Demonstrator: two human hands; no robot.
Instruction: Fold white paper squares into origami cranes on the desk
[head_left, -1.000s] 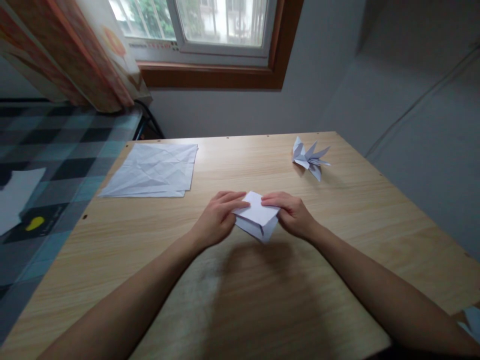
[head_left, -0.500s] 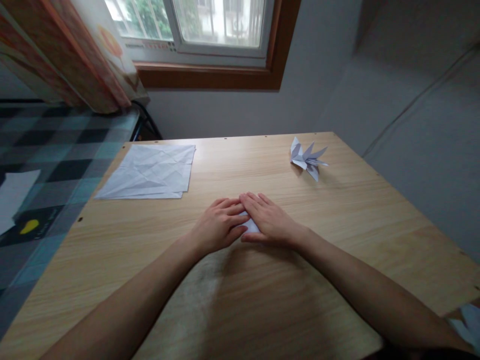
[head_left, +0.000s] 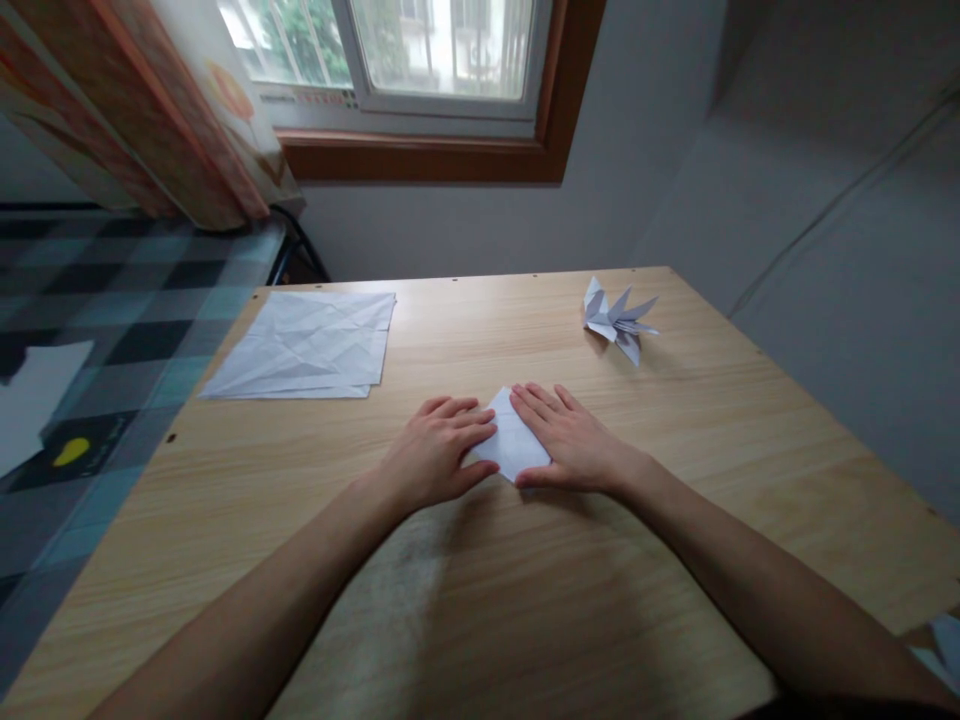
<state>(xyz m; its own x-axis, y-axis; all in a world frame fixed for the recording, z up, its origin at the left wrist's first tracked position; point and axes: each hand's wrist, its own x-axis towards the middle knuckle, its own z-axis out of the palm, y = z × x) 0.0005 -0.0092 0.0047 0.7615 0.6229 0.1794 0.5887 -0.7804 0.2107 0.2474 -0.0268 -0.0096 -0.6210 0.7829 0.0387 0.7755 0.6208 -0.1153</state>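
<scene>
A small piece of folded white paper (head_left: 511,447) lies flat on the wooden table, its pointed top facing away from me. My left hand (head_left: 442,450) rests over its left edge, palm down with fingers stretched out. On the other side, my right hand (head_left: 562,440) lies flat across the paper's right edge, fingers extended and thumb near the bottom corner. The middle of the paper shows between the two hands; its outer edges are hidden beneath them.
Creased white sheets (head_left: 307,345) lie at the table's back left. A folded paper flower shape (head_left: 616,318) stands at the back right. Left of the wooden table (head_left: 315,600) is a checked cloth surface (head_left: 150,300) with a white sheet (head_left: 45,395).
My right hand has slid to the right, away from my left hand, uncovering more of the folded paper. My left hand has stayed nearly in place.
</scene>
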